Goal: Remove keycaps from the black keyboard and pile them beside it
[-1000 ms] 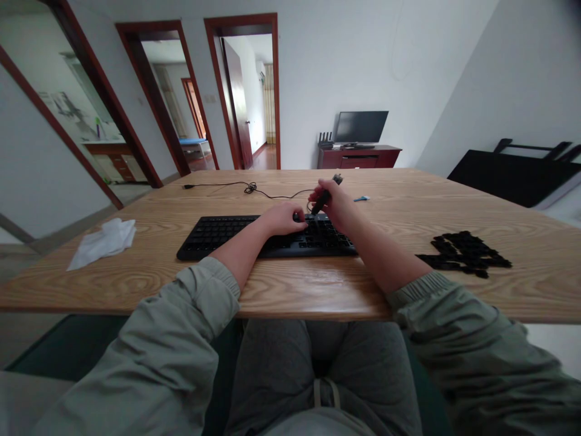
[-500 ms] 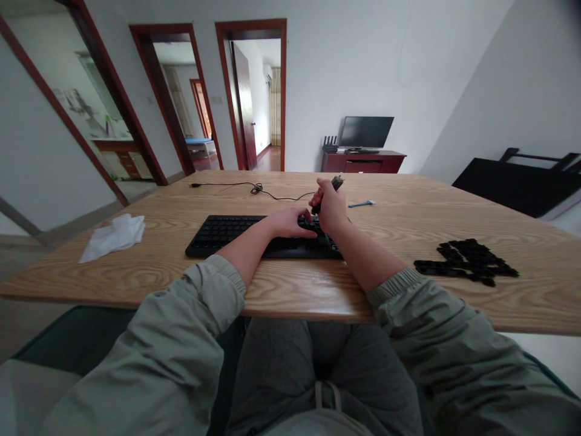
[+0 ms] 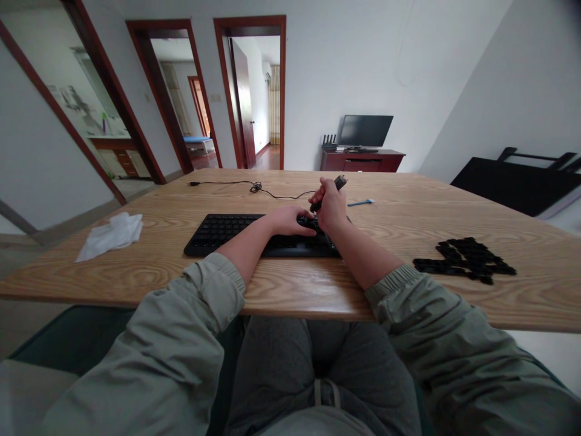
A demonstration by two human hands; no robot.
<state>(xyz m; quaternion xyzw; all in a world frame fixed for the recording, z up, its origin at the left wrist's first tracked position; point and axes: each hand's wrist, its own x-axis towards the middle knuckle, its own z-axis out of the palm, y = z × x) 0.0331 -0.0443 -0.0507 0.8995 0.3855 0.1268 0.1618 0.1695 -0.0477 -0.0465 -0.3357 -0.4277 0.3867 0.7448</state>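
Observation:
A black keyboard (image 3: pixel 224 230) lies on the wooden table in front of me. Its left part carries keys, while bare patches show around my hands. My left hand (image 3: pixel 288 221) rests on the keyboard right of its middle, thumb and forefinger apart. Close beside it, my right hand (image 3: pixel 332 209) is closed around a dark, stick-like tool (image 3: pixel 340 181). The tool's upper end sticks out above the fist. Its lower end points down to the keyboard and is mostly hidden, so I cannot tell its exact kind.
Loose black keycaps (image 3: pixel 467 260) lie in a pile at the right. A crumpled white tissue (image 3: pixel 111 235) is on the left. Behind the keyboard runs a black cable (image 3: pixel 236 182). A small blue brush-like stick (image 3: pixel 361 203) lies beyond my right hand.
The tool's upper end has tipped slightly to the right in my right fist. My left hand stays on the keyboard, and the view has shifted a little.

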